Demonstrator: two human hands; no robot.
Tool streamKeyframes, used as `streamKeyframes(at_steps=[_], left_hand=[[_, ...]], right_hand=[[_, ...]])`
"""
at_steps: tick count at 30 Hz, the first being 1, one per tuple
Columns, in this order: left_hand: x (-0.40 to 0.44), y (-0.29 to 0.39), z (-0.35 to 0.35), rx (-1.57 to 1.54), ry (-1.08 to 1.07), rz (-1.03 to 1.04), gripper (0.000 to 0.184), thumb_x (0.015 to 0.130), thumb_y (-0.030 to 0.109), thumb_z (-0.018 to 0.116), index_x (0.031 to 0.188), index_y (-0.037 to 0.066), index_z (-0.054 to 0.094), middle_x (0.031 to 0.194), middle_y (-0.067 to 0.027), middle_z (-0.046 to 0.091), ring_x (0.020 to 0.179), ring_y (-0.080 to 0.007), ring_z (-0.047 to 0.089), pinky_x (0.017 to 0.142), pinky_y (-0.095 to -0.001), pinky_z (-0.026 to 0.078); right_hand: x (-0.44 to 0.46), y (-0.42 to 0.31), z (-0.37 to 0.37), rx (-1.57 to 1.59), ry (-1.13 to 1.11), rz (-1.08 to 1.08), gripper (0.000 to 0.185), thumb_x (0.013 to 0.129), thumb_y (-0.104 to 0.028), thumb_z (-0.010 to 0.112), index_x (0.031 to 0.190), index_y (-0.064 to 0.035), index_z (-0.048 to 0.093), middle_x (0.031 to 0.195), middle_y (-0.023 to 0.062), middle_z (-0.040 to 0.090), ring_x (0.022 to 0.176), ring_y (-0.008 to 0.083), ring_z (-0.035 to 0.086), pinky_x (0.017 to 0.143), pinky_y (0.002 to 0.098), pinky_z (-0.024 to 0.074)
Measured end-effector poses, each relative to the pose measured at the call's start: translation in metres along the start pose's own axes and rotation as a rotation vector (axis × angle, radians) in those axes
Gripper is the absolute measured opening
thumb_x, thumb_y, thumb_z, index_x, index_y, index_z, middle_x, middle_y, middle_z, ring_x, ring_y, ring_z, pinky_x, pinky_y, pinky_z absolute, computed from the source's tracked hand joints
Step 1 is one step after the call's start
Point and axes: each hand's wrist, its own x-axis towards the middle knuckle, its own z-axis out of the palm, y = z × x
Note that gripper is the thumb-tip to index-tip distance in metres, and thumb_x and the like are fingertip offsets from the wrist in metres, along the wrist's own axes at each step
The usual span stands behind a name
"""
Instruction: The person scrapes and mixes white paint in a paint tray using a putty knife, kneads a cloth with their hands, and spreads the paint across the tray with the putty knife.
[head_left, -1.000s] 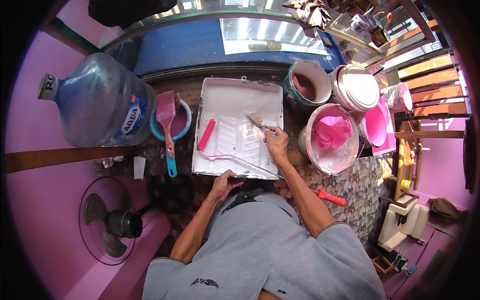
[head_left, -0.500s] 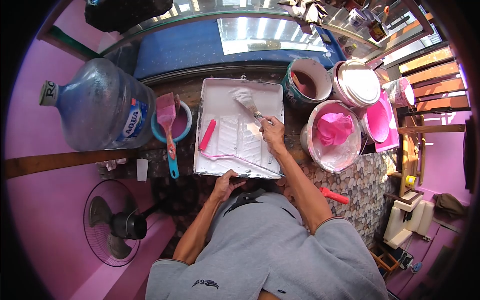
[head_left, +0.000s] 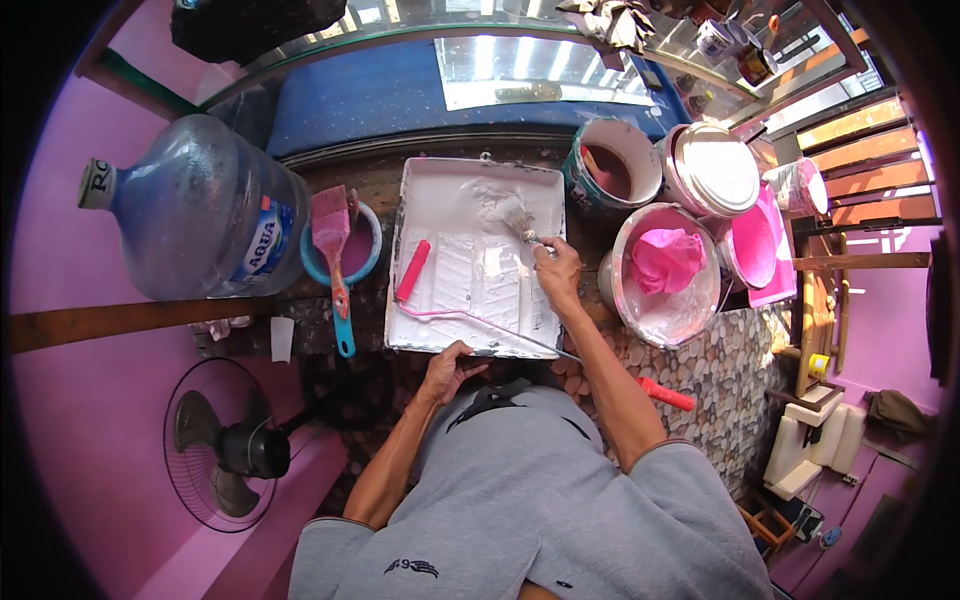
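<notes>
A white paint tray [head_left: 430, 190] lies on the dark wooden surface, holding whitish paint. My right hand [head_left: 558, 272] is closed on the handle of a scraper [head_left: 515, 217], whose blade is in the paint at the tray's upper right. At the tray's front edge my left hand [head_left: 447, 374] grips the rim. A paint roller [head_left: 413, 270] with a pink sleeve rests on the tray's ribbed part, its red handle [head_left: 666, 394] sticking out past the lower right corner. Left of the tray, a pink-stained brush [head_left: 331, 230] lies across a blue bowl [head_left: 371, 262].
A large water bottle [head_left: 205, 215] lies on its side at the left, above a fan [head_left: 225, 445]. Right of the tray stand a teal-rimmed bucket [head_left: 640, 165], a lidded bucket [head_left: 715, 168] and a tub [head_left: 650, 320] with pink material. Behind is a blue surface [head_left: 350, 95].
The scraper went up and left into the paint at the tray's upper part, then back a little to the right and down. My left hand stayed at the front edge.
</notes>
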Motion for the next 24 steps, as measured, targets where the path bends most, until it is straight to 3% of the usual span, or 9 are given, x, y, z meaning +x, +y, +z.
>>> streamKeyframes(at_steps=[3,5,8,11,14,16,18,23,24], left_hand=[[0.001,0.0,0.0,0.0,0.003,0.009,0.015,0.087,0.012,0.052,0.096,0.0,0.056,0.104,-0.0159,0.062,0.1,-0.026,0.062,0.093,-0.0427,0.05],[0.001,0.0,0.0,-0.001,0.005,0.01,0.015,0.088,0.012,0.052,0.096,0.0,0.056,0.103,-0.0162,0.063,0.1,-0.0263,0.062,0.093,-0.0424,0.05],[0.0,-0.001,0.0,-0.005,0.012,0.014,0.015,0.088,0.012,0.052,0.095,0.0,0.056,0.103,-0.0168,0.063,0.1,-0.0266,0.062,0.092,-0.0419,0.05],[-0.001,0.001,0.002,0.003,0.011,0.013,0.015,0.088,0.013,0.052,0.094,0.0,0.056,0.103,-0.017,0.064,0.1,-0.0268,0.062,0.092,-0.0416,0.051],[0.002,-0.001,-0.002,0.003,0.007,0.012,0.015,0.088,0.013,0.052,0.094,0.0,0.057,0.103,-0.0169,0.063,0.1,-0.0268,0.062,0.092,-0.0415,0.051],[0.002,-0.003,-0.003,-0.006,0.006,0.013,0.015,0.088,0.013,0.052,0.095,0.0,0.057,0.103,-0.0168,0.063,0.1,-0.0267,0.062,0.092,-0.0415,0.051],[0.002,-0.003,-0.002,-0.025,0.022,0.045,0.016,0.09,0.016,0.053,0.088,0.001,0.058,0.097,-0.016,0.066,0.094,-0.0291,0.066,0.088,-0.0426,0.054],[0.002,-0.001,-0.001,-0.025,0.019,0.011,0.015,0.089,0.014,0.052,0.092,0.001,0.057,0.101,-0.0167,0.064,0.097,-0.0281,0.064,0.091,-0.0428,0.051],[0.002,-0.001,-0.002,-0.016,0.008,-0.003,0.016,0.087,0.012,0.051,0.096,0.0,0.057,0.104,-0.0169,0.063,0.1,-0.0271,0.062,0.093,-0.0431,0.049]], right_hand=[[-0.005,-0.001,0.005,0.005,-0.09,-0.132,0.028,0.079,-0.024,0.063,0.096,-0.0036,0.07,0.074,0.0156,0.067,0.071,0.0212,0.065,0.069,0.0333,0.0491],[-0.006,-0.01,-0.001,0.06,-0.136,-0.044,0.027,0.079,-0.023,0.063,0.096,-0.003,0.069,0.077,0.0156,0.067,0.072,0.0214,0.065,0.07,0.0337,0.0493],[0.0,-0.005,0.003,0.041,0.021,-0.071,0.027,0.079,-0.023,0.063,0.096,-0.0025,0.069,0.078,0.0154,0.068,0.071,0.0211,0.065,0.07,0.0342,0.0497],[0.001,-0.006,0.006,-0.039,-0.028,-0.138,0.026,0.08,-0.021,0.063,0.097,-0.0023,0.069,0.077,0.0164,0.068,0.071,0.0233,0.066,0.069,0.0345,0.0496],[-0.002,-0.021,-0.002,0.06,-0.158,-0.016,0.027,0.08,-0.023,0.062,0.098,-0.0029,0.068,0.082,0.0186,0.068,0.077,0.0272,0.067,0.073,0.0358,0.0495],[0.004,-0.012,0.001,0.011,0.005,-0.092,0.028,0.081,-0.023,0.062,0.099,-0.0033,0.068,0.084,0.0197,0.068,0.08,0.0298,0.067,0.074,0.0373,0.0495],[0.003,-0.005,0.008,-0.008,-0.032,-0.105,0.027,0.081,-0.023,0.062,0.099,-0.0033,0.068,0.085,0.0199,0.068,0.078,0.0303,0.067,0.074,0.0376,0.0495],[-0.005,-0.007,-0.002,0.018,-0.103,-0.142,0.026,0.081,-0.021,0.061,0.1,-0.0028,0.067,0.086,0.022,0.067,0.078,0.0344,0.066,0.074,0.0386,0.0495],[-0.009,-0.012,-0.008,-0.043,-0.007,-0.214,0.026,0.082,-0.019,0.06,0.1,-0.0021,0.066,0.088,0.0227,0.067,0.082,0.0354,0.066,0.076,0.0392,0.0494]])
